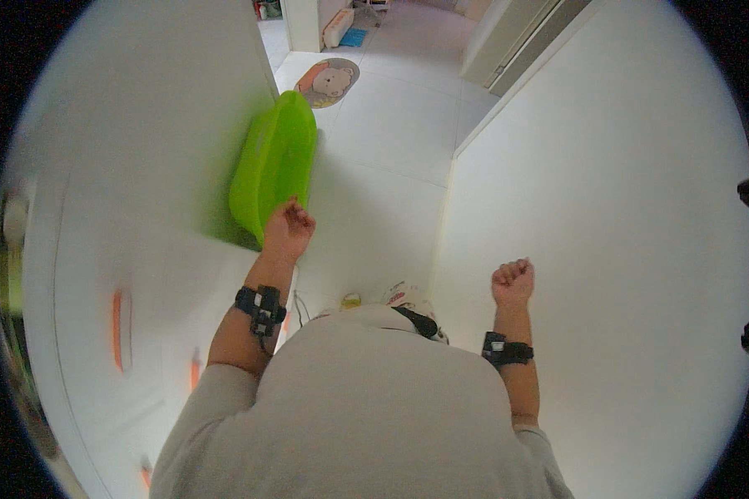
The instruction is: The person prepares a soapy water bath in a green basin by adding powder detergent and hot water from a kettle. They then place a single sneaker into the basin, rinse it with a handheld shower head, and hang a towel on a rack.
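My left hand (289,231) is held out in front with its fingers loosely curled and nothing visible in them. It overlaps the near end of a bright green plastic tub (249,178) in the picture; whether it touches the tub cannot be told. The tub stands along the left wall, its hollow side facing the walkway. To the right, my right hand (513,282) is curled into a fist beside the white wall (599,218), with nothing seen in it. A black strapped device sits on each forearm.
A white drawer unit (87,299) with orange handles (118,330) stands at left. Ahead, pale floor tiles (393,131) lead past an oval bear-patterned mat (329,82) to a blue item (353,37) by a doorway. A cable (299,305) hangs near my left forearm.
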Tool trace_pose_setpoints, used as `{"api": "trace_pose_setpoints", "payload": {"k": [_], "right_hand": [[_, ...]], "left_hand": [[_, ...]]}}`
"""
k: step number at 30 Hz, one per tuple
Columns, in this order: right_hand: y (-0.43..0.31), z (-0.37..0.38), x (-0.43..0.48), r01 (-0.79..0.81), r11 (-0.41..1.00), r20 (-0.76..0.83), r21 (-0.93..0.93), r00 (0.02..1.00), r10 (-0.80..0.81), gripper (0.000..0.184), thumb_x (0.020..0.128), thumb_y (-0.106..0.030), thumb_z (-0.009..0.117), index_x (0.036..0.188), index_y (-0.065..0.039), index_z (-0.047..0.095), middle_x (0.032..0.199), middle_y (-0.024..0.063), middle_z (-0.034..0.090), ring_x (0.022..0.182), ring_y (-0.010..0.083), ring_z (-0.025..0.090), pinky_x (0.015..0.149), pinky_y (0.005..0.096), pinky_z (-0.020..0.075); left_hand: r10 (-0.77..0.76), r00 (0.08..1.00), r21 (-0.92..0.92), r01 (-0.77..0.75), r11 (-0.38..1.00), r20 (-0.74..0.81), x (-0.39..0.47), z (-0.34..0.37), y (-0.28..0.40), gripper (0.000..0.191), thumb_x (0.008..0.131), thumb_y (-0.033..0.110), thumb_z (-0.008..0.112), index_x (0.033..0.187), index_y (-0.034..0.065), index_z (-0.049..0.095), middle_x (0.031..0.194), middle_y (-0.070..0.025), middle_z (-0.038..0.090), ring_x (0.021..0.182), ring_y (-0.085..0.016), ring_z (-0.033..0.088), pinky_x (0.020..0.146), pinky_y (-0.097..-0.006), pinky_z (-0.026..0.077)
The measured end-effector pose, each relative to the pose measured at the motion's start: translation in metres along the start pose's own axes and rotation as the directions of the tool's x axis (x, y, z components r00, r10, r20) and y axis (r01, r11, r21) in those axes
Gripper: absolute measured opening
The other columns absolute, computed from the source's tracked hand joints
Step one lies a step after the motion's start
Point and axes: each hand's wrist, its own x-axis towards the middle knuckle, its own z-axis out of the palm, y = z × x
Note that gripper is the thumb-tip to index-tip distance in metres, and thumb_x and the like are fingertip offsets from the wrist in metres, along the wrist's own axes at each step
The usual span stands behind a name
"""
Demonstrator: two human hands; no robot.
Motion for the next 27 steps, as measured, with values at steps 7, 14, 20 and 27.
{"api": "trace_pose_setpoints", "payload": {"k": [7, 14, 20, 27], "right_hand": [[-0.025, 0.094, 0.150, -0.044, 0.989, -0.087, 0.140, 0.995, 0.057, 0.033, 0.093, -0.027, 0.043, 0.062, -0.015, 0.040, 0.050, -0.0043, 0.027, 0.041, 0.0092, 0.022, 0.038, 0.0241, 0.0206], [-0.043, 0.253, 0.256, -0.215, 0.976, -0.070, -0.029, 0.975, 0.213, 0.030, 0.093, -0.026, 0.043, 0.065, -0.014, 0.041, 0.051, -0.0046, 0.029, 0.042, 0.0086, 0.025, 0.039, 0.0229, 0.0214], [-0.018, 0.537, 0.387, -0.222, 0.946, 0.174, -0.236, 0.948, 0.266, 0.026, 0.091, -0.022, 0.045, 0.067, -0.014, 0.041, 0.052, -0.0053, 0.028, 0.044, 0.0083, 0.026, 0.042, 0.0234, 0.0232], [0.070, 0.728, 0.509, -0.172, 0.965, 0.048, -0.196, 0.982, 0.185, 0.018, 0.088, -0.017, 0.045, 0.071, -0.014, 0.041, 0.055, -0.0050, 0.030, 0.044, 0.0087, 0.025, 0.042, 0.0242, 0.0235]], "left_hand": [[0.224, 0.974, -0.088, -0.224, 0.971, -0.005, 0.159, 0.085, 0.064, 0.009, 0.086, 0.008, 0.052, 0.094, 0.0076, 0.057, 0.063, 0.0002, 0.053, 0.057, -0.014, 0.049, 0.056, -0.0309, 0.042], [0.342, 0.887, -0.090, -0.386, 0.918, -0.310, 0.165, 0.133, 0.098, 0.013, 0.091, 0.013, 0.046, 0.096, 0.0066, 0.055, 0.065, 0.0007, 0.052, 0.056, -0.013, 0.048, 0.056, -0.0300, 0.041], [0.381, 0.859, -0.231, -0.470, 0.852, -0.342, 0.282, 0.236, 0.161, 0.014, 0.085, 0.009, 0.046, 0.093, 0.0079, 0.057, 0.061, 0.0001, 0.050, 0.053, -0.014, 0.046, 0.055, -0.0315, 0.041], [0.230, 0.824, -0.265, -0.410, 0.872, -0.518, 0.456, 0.327, 0.239, 0.012, 0.087, 0.012, 0.046, 0.092, 0.0079, 0.056, 0.063, 0.0007, 0.045, 0.056, -0.014, 0.042, 0.056, -0.0295, 0.038]]}}
